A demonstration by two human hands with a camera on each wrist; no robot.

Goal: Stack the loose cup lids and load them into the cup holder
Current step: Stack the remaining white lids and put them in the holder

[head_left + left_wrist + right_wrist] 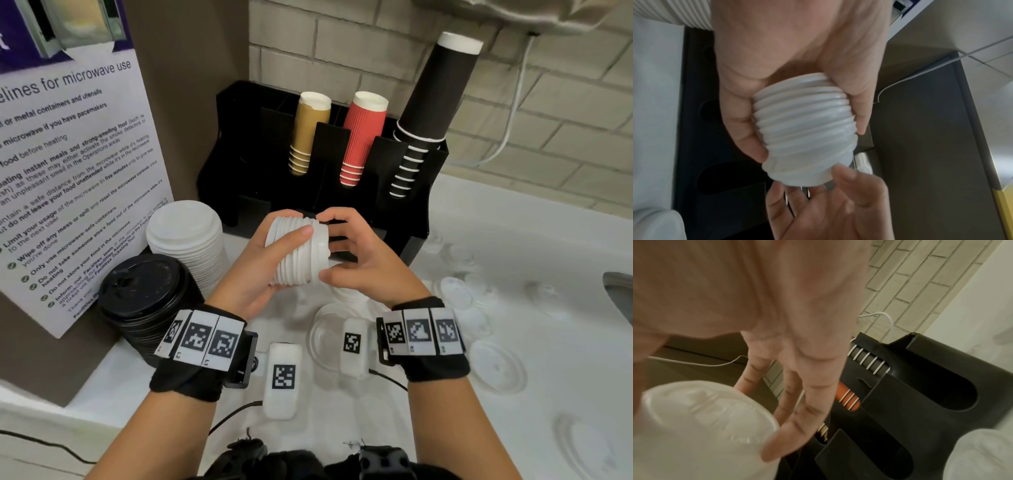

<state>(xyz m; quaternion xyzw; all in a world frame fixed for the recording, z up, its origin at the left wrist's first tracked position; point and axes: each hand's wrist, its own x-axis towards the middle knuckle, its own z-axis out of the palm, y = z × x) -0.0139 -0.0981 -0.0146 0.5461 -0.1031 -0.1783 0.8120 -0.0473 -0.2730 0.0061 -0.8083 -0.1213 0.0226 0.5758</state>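
Observation:
I hold a sideways stack of white cup lids [298, 270] above the counter, just in front of the black cup holder [260, 137]. My left hand [284, 240] wraps around the stack's body, thumb on top; the left wrist view shows the ribbed stack [803, 129] in its grip. My right hand [334, 246] pinches the stack's right end between index finger and thumb. In the right wrist view the end lid [701, 426] sits against my fingers [797, 402], with the holder's empty slots [953, 395] beyond. Gold, red and black cups fill the holder's rear slots.
A tall white lid stack [186, 236] and a black lid stack [147, 298] stand at the left beside a poster [68, 164]. Several loose clear lids [496, 366] lie on the white counter [513, 240]. A sink edge [620, 294] is at the right.

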